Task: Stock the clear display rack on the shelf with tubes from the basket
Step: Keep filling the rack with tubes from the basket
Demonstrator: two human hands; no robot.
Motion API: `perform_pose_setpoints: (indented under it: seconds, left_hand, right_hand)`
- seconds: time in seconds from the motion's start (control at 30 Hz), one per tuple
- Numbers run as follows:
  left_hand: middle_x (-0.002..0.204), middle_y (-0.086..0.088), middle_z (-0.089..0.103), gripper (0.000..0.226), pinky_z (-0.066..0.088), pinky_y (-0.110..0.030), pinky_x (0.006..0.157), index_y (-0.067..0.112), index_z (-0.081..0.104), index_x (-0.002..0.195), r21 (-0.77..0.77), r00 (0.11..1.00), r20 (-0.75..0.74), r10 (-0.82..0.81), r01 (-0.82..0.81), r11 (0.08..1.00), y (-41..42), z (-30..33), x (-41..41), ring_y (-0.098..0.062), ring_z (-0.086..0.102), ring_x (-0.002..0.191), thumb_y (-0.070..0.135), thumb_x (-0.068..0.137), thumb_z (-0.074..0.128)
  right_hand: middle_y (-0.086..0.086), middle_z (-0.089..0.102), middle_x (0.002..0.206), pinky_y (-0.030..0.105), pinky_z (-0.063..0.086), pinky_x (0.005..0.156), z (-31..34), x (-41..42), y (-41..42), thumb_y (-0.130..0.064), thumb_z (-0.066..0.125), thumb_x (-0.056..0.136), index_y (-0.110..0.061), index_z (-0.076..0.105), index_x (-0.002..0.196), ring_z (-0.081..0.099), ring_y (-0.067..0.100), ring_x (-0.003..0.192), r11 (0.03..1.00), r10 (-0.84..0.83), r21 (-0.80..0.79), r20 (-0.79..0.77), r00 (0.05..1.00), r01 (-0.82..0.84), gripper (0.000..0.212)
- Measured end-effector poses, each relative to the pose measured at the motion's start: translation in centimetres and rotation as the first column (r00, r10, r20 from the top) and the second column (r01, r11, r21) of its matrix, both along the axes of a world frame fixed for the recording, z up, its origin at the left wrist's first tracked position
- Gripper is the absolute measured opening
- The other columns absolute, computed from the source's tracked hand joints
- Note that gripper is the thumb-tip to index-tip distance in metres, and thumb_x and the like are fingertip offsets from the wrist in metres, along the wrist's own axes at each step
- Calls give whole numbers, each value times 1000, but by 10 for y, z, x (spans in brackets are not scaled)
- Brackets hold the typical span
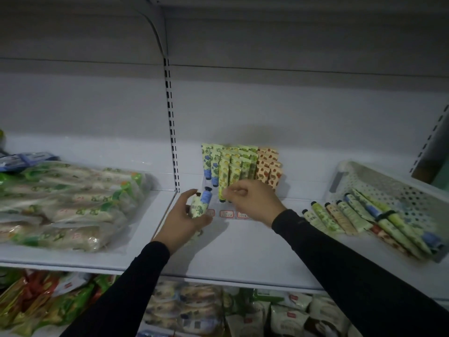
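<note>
clear plastic bags of pale rolls (65,203) heaped far left on the white shelf (243,254). then the left hand (184,220), black sleeve, curled around a blue-and-green tube (201,206), dark cap tipped up toward the clear display rack (211,210). just behind, rows of upright tubes (239,169) packed in the rack: blue-flowered, yellow, green, orange-patterned. right hand (252,201) at the rack's front, fingertips pinched together against a yellow tube (223,181); cannot tell whether actually gripping it. red price labels (227,213) along the rack's front edge. far right, white perforated basket (398,188) tipped toward the camera, loose tubes (364,220) lying side by side, spilling over its low edge.
</note>
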State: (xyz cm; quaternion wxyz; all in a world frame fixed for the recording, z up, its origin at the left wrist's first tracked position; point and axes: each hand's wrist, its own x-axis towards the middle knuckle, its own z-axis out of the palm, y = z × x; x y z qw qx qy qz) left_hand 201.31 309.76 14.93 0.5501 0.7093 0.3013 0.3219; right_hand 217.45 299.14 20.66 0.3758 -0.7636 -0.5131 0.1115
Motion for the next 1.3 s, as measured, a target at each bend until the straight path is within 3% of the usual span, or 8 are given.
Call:
perform_pose_setpoints:
  seconds: [0.17, 0.57, 0.67, 0.8, 0.93, 1.03, 1.2, 1.3]
  left_hand:
    - [95, -10, 67, 55, 55, -26, 58, 28, 55, 120, -3, 984, -35, -172, 172, 985, -20, 22, 5, -11, 63, 59, 4, 77, 79]
    - [81, -10, 66, 46, 47, -31, 51, 17, 60, 119, -170, 978, 130, -160, 182, 969, -19, 25, 0, -23, 57, 56, 1, 79, 77]
    - [79, -9, 66, 44, 46, -31, 52, 18, 62, 116, -180, 974, 153, -168, 195, 964, -17, 26, 0, -23, 56, 57, 2, 78, 79]
    - [76, -8, 66, 45, 46, -31, 52, 18, 63, 115, -184, 974, 159, -163, 191, 964, -13, 26, -2, -23, 56, 57, 1, 77, 79]
    - [75, -10, 67, 46, 47, -31, 51, 16, 62, 117, -150, 974, 134, -181, 200, 968, -13, 22, 0, -22, 56, 56, -1, 77, 78]
    - [72, -9, 66, 44, 47, -30, 49, 15, 62, 115, -134, 974, 144, -173, 192, 972, -12, 21, 2, -20, 55, 53, -2, 77, 78]
    - [77, -10, 67, 32, 48, -31, 51, 17, 63, 112, -125, 982, 168, -89, 110, 986, 3, 18, 0, -22, 56, 52, 7, 84, 74]
    - [85, -10, 68, 23, 52, -35, 55, 22, 63, 110, -110, 991, 128, 26, -12, 994, 15, 9, -2, -21, 59, 53, 10, 90, 66]
  right_hand:
    - [10, 69, 108, 20, 56, 61, 5, -10, -9, -33, 67, 90, -14, 53, 131, 70, 16, 75, 996, 87, 34, -490, 867, -80, 47]
    - [14, 65, 91, 22, 59, 65, 7, 7, -29, -7, 62, 92, -2, 55, 95, 69, 21, 74, 985, 130, 173, -792, 596, 15, 9]
    - [15, 64, 100, 26, 60, 75, 0, 14, -33, -14, 66, 91, -4, 59, 104, 67, 23, 84, 990, 144, 95, -702, 698, -109, 18]
    - [5, 69, 105, 27, 57, 84, -5, 19, -35, -28, 67, 89, -16, 66, 107, 67, 16, 91, 959, 217, -102, -340, 915, -265, 22]
    - [-8, 69, 96, 17, 51, 81, -1, 7, -27, -27, 71, 88, -24, 65, 106, 65, 3, 88, 916, 325, -195, -154, 933, -351, 19]
    - [-2, 68, 83, 28, 51, 75, -3, -1, -14, -23, 73, 85, -21, 59, 95, 64, 11, 75, 906, 364, -195, -90, 927, -375, 17]
    - [-9, 67, 89, 15, 52, 68, 2, -7, -3, -16, 68, 89, -23, 47, 127, 66, 2, 76, 923, 343, -145, -105, 933, -356, 43]
    - [-3, 68, 97, 26, 56, 76, 11, -2, 5, -25, 61, 94, -21, 44, 138, 68, 11, 84, 966, 242, -85, -23, 970, -243, 48]
